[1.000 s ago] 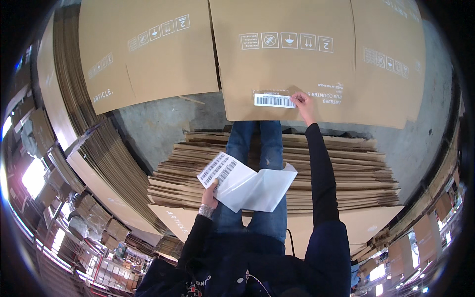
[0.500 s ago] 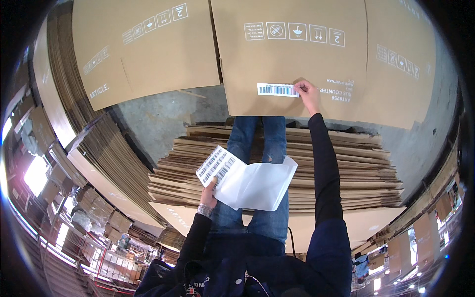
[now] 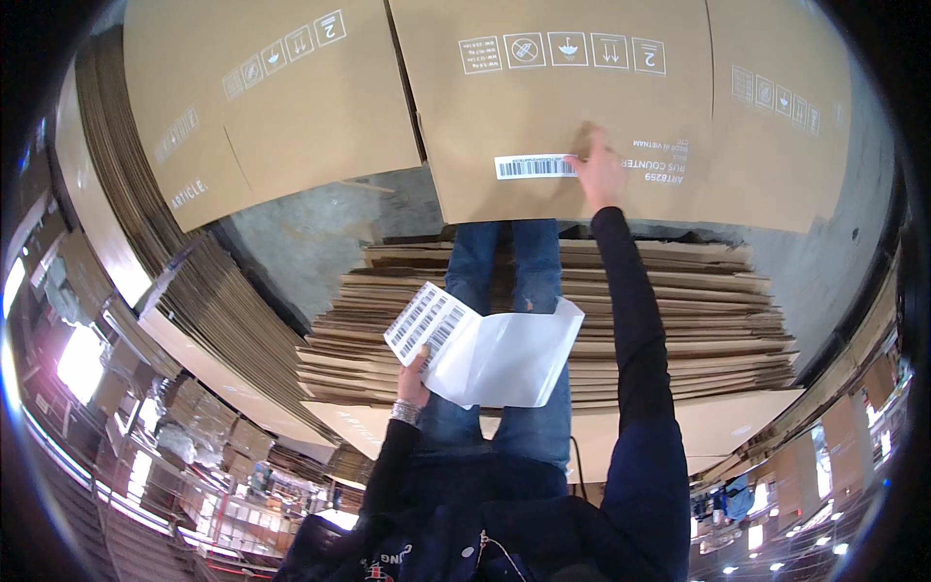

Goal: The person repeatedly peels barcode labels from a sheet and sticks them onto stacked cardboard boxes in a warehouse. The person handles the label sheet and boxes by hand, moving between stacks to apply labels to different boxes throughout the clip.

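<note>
A white barcode label (image 3: 531, 167) lies flat on the brown cardboard (image 3: 543, 107) in front of me. My right hand (image 3: 603, 173) is over the label's right end, slightly blurred. Its thumb touches or nearly touches the label, while the other fingers reach forward, apart from the thumb. Nothing shows in its grip. Lower down, my left hand (image 3: 413, 380) pinches a sheet of barcode labels (image 3: 423, 322) by its near edge. Joined to that sheet is a blank white backing sheet (image 3: 514, 359), which hangs folded across my legs.
A second cardboard panel (image 3: 281, 116) lies to the left, beside a tall stack of flattened cardboard (image 3: 238, 320). Another stack of flattened cartons (image 3: 679, 320) sits around my legs. Grey concrete floor (image 3: 320, 218) shows between the stacks.
My right hand has loosened its pinch at the label's right end, its fingers now spread forward over the cardboard. The left hand keeps hold of the label sheet.
</note>
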